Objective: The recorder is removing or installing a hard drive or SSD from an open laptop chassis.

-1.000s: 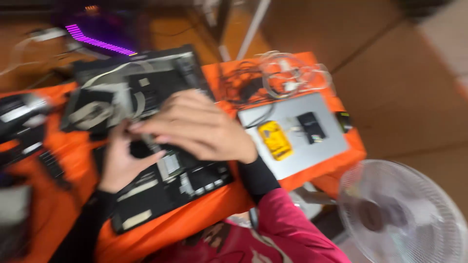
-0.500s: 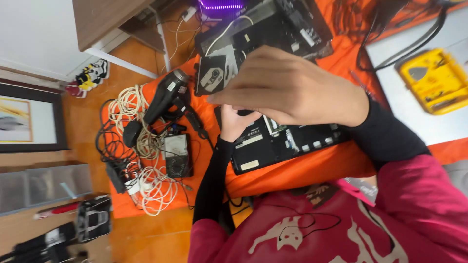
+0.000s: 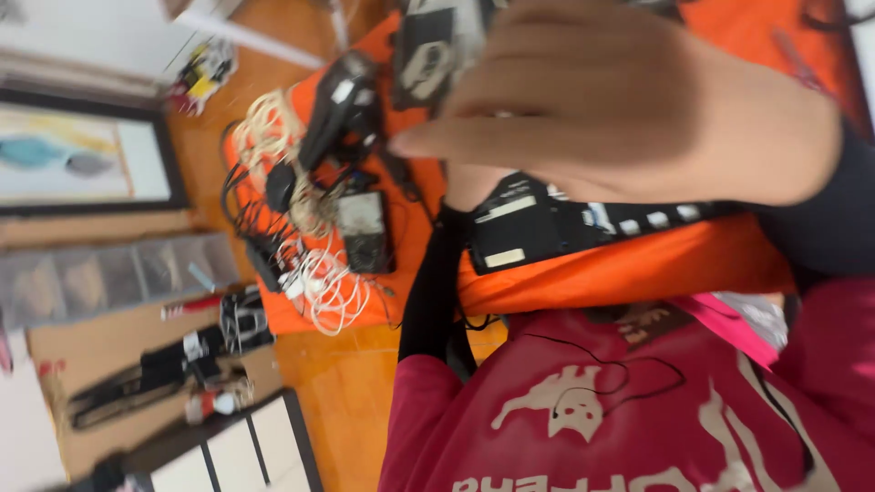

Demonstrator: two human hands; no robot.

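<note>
Your right hand (image 3: 629, 109) fills the top of the view, blurred and very close to the camera, fingers laid together and pointing left; I cannot tell whether it pinches anything. Your left hand (image 3: 474, 187) sits almost wholly hidden beneath it, only its heel and the black-sleeved forearm showing, so its grip cannot be told either. Both hands hover over the opened black laptop chassis with exposed internal parts (image 3: 547, 223), which lies on the orange cloth-covered table (image 3: 638, 264), near its front edge just before your magenta shirt.

Compared with half a second ago, your right hand has come nearer the lens and looks far larger, covering more of the chassis. The view has also swung left and closer, so the yellow case seen then at the right has gone out of frame.

At the table's left end lie a black hair-dryer-shaped tool (image 3: 342, 109), a tangle of white and black cables (image 3: 310, 264) and a small dark rectangular meter (image 3: 365, 232). On the wooden floor beyond sit a framed picture (image 3: 82, 155) and a clear compartment box (image 3: 109, 278).
</note>
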